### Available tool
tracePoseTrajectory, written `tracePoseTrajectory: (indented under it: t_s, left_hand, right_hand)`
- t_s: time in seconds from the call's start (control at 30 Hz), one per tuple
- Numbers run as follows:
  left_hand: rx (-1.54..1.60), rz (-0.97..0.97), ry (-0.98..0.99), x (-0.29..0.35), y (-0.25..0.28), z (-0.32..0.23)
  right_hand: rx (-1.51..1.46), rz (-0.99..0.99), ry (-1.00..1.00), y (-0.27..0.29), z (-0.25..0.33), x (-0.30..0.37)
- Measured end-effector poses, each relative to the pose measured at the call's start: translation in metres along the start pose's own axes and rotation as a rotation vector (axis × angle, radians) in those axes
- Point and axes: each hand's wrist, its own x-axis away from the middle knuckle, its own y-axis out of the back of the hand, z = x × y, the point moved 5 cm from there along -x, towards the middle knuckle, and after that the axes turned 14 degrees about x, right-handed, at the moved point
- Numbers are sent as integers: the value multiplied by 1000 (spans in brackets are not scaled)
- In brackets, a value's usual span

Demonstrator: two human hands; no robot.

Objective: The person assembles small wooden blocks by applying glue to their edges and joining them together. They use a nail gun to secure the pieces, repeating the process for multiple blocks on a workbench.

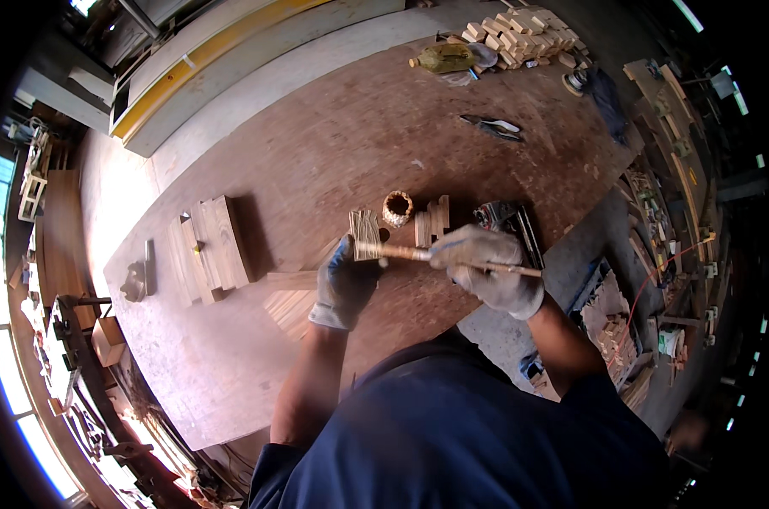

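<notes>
My right hand (pixel 486 267), in a whitish work glove, is closed round a slim wooden-handled brush (pixel 406 252). Its handle sticks out to the right, and its other end reaches my left hand (pixel 346 284). That hand is gloved too, with dark blue fingertips, and its fingers are bent closed. What they grip is hidden. Just beyond the left fingertips is a small bundle of ribbed, pale wood pieces (pixel 365 227); I cannot tell whether the hand touches it. A round jar with a crusted, pale rim (pixel 397 208) stands behind the brush, beside small wood blocks (pixel 433 220).
On the brown tabletop (pixel 317 153), stacked wooden boards (pixel 211 246) stand left and pale strips (pixel 293 305) lie by my left wrist. A dark tool (pixel 510 222) is beyond my right hand. Farther off are pliers (pixel 493 127), a plastic bottle (pixel 444 58) and piled wood blocks (pixel 529 36).
</notes>
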Motion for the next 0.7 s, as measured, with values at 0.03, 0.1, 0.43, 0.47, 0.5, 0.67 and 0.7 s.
tracePoseTrajectory:
  t_s: [0.03, 0.1, 0.43, 0.47, 0.5, 0.67, 0.7]
  left_hand:
    - [4, -2, -16, 0, 2, 0]
    - [9, 57, 22, 2, -5, 3]
    - [-233, 74, -51, 1, 7, 3]
    - [-165, 62, -35, -1, 11, 2]
    - [-97, 50, -18, -2, 6, 3]
    - [-434, 106, -74, 2, -3, 1]
    - [-193, 141, 19, 0, -4, 0]
  right_hand:
    - [22, -50, -39, 3, -3, -1]
    - [75, -120, 0, 3, -4, -6]
    - [79, -37, 84, -8, -4, -7]
    - [85, -24, 92, -8, -2, -6]
    - [75, -12, 91, -8, 0, -5]
    - [15, 79, 102, -11, 7, 5]
    - [-12, 105, 87, -11, 7, 5]
